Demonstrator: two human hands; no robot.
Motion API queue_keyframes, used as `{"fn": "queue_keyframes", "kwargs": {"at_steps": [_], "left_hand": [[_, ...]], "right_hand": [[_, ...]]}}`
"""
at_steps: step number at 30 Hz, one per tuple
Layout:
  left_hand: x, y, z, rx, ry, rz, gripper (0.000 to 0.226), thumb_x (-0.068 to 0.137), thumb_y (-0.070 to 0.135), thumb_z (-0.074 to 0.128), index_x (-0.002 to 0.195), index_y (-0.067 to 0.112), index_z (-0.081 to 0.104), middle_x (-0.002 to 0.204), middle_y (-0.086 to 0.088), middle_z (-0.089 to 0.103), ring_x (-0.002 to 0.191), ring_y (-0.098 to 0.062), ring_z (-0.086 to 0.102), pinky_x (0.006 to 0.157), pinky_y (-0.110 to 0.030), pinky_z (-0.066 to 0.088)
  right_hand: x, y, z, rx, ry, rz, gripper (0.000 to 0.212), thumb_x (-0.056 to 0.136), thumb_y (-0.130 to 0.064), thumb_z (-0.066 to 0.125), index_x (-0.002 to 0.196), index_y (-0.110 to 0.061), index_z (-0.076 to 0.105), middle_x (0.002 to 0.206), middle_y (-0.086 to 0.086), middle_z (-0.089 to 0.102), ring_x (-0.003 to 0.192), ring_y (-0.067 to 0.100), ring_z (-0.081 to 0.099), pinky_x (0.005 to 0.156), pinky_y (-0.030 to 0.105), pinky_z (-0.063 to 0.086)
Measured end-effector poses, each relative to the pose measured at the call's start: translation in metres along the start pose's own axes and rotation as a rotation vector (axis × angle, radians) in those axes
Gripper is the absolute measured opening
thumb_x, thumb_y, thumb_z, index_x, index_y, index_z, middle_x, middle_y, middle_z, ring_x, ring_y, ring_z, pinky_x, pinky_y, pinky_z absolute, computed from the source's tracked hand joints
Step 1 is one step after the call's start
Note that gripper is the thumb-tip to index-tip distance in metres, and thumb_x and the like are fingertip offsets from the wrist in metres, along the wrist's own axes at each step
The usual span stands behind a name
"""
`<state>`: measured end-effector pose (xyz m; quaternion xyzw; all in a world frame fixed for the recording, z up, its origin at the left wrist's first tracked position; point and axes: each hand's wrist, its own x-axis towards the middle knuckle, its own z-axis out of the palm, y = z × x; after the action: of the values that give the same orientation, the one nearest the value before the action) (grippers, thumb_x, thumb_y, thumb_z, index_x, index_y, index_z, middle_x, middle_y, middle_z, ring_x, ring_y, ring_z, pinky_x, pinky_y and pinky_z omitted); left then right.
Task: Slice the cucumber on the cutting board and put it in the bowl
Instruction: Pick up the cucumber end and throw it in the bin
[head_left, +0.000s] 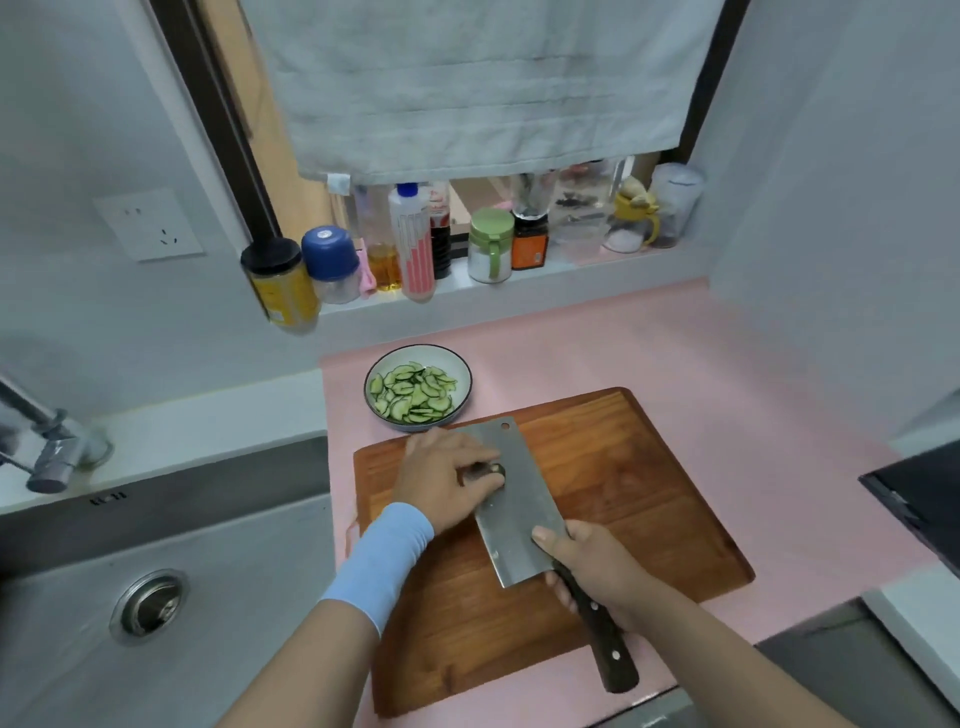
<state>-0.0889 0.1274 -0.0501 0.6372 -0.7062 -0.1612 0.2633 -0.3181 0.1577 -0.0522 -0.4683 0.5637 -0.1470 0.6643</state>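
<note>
Nearly done: last cucumber stub under the cleaver

Left hand (447, 475) pinches the short cucumber (487, 470) stub, fingers curled on it, tight against the flat of the cleaver (514, 499). Right hand (587, 566) is clamped round the handle, thumb on the blade. The stub sits mid-left on the cutting board (623, 467). Slices (415, 392) already fill the bowl (464, 374), which touches the board's far edge on the pink worktop (675, 338). My read: keep fingertips tucked, knuckles guiding the blade, thin straight cuts. Stop once the nub gets too small to hold.
</note>
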Motion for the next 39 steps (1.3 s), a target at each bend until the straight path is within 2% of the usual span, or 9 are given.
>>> {"fn": "queue_keyframes", "kwargs": {"at_steps": [4, 8, 14, 20, 24, 30, 33, 37, 39], "left_hand": [[0.029, 0.063, 0.026, 0.075, -0.057, 0.138, 0.033, 0.074, 0.062, 0.062, 0.098, 0.042, 0.073, 0.096, 0.024, 0.063, 0.098, -0.007, 0.041, 0.096, -0.03, 0.023], [0.048, 0.143, 0.067, 0.08, -0.101, 0.249, 0.016, 0.081, 0.048, 0.068, 0.09, 0.035, 0.072, 0.081, 0.02, 0.06, 0.091, -0.012, 0.046, 0.089, -0.031, 0.027], [0.043, 0.261, 0.147, -0.087, -0.191, 0.328, 0.019, 0.082, 0.034, 0.061, 0.1, 0.034, 0.068, 0.099, 0.017, 0.068, 0.094, -0.012, 0.052, 0.091, -0.028, 0.029], [0.021, 0.365, 0.219, -0.226, -0.349, 0.415, 0.024, 0.077, 0.038, 0.057, 0.097, 0.032, 0.068, 0.091, 0.021, 0.064, 0.094, -0.011, 0.049, 0.092, -0.027, 0.03], [-0.002, 0.413, 0.259, -0.256, -0.599, 0.531, 0.018, 0.076, 0.029, 0.073, 0.091, 0.038, 0.067, 0.089, 0.029, 0.058, 0.092, -0.001, 0.046, 0.095, -0.021, 0.035], [-0.038, 0.444, 0.297, -0.224, -0.871, 0.642, 0.019, 0.078, 0.026, 0.071, 0.093, 0.036, 0.069, 0.096, 0.022, 0.064, 0.093, 0.0, 0.053, 0.09, -0.021, 0.045], [-0.063, 0.448, 0.312, -0.189, -1.019, 0.712, 0.019, 0.076, 0.031, 0.068, 0.093, 0.041, 0.068, 0.094, 0.022, 0.066, 0.084, -0.005, 0.059, 0.083, -0.027, 0.053], [-0.098, 0.448, 0.324, -0.204, -1.135, 0.731, 0.023, 0.075, 0.031, 0.072, 0.076, 0.051, 0.063, 0.08, 0.021, 0.065, 0.07, -0.002, 0.059, 0.07, -0.02, 0.052], [-0.112, 0.444, 0.333, -0.178, -1.221, 0.718, 0.022, 0.075, 0.033, 0.075, 0.076, 0.051, 0.063, 0.085, 0.018, 0.068, 0.068, -0.001, 0.058, 0.068, -0.016, 0.048]], "right_hand": [[-0.03, 0.012, -0.061, 0.045, 0.096, -0.017, 0.033, 0.1, -0.041, 0.063, 0.108, -0.009, 0.063, 0.07, 0.007, 0.063, 0.053, 0.016, 0.055, 0.05, 0.028, 0.046], [-0.072, 0.036, -0.123, 0.061, 0.214, -0.018, 0.031, 0.101, -0.041, 0.061, 0.106, -0.01, 0.063, 0.069, 0.007, 0.065, 0.054, 0.017, 0.056, 0.052, 0.03, 0.048], [-0.154, 0.097, -0.215, 0.126, 0.408, 0.018, 0.029, 0.1, -0.039, 0.063, 0.096, -0.01, 0.061, 0.067, 0.006, 0.066, 0.053, 0.018, 0.055, 0.051, 0.029, 0.047], [-0.237, 0.159, -0.272, 0.185, 0.616, 0.067, 0.031, 0.101, -0.036, 0.061, 0.09, -0.008, 0.056, 0.063, 0.007, 0.063, 0.045, 0.017, 0.052, 0.047, 0.027, 0.045], [-0.281, 0.195, -0.283, 0.27, 0.726, 0.156, 0.027, 0.103, -0.034, 0.059, 0.096, -0.008, 0.061, 0.065, 0.005, 0.063, 0.05, 0.017, 0.055, 0.048, 0.027, 0.047], [-0.334, 0.248, -0.263, 0.401, 0.802, 0.309, 0.023, 0.101, -0.036, 0.063, 0.098, -0.014, 0.059, 0.061, 0.001, 0.065, 0.043, 0.013, 0.053, 0.043, 0.024, 0.044], [-0.355, 0.275, -0.237, 0.497, 0.817, 0.386, 0.025, 0.1, -0.033, 0.065, 0.093, -0.011, 0.055, 0.058, 0.004, 0.06, 0.04, 0.013, 0.048, 0.038, 0.021, 0.037], [-0.376, 0.319, -0.201, 0.658, 0.809, 0.467, 0.028, 0.101, -0.033, 0.065, 0.096, -0.008, 0.053, 0.057, 0.007, 0.056, 0.04, 0.015, 0.045, 0.038, 0.021, 0.035], [-0.378, 0.336, -0.189, 0.725, 0.814, 0.534, 0.029, 0.101, -0.033, 0.064, 0.095, -0.006, 0.055, 0.056, 0.006, 0.056, 0.04, 0.015, 0.044, 0.039, 0.022, 0.036]]}}
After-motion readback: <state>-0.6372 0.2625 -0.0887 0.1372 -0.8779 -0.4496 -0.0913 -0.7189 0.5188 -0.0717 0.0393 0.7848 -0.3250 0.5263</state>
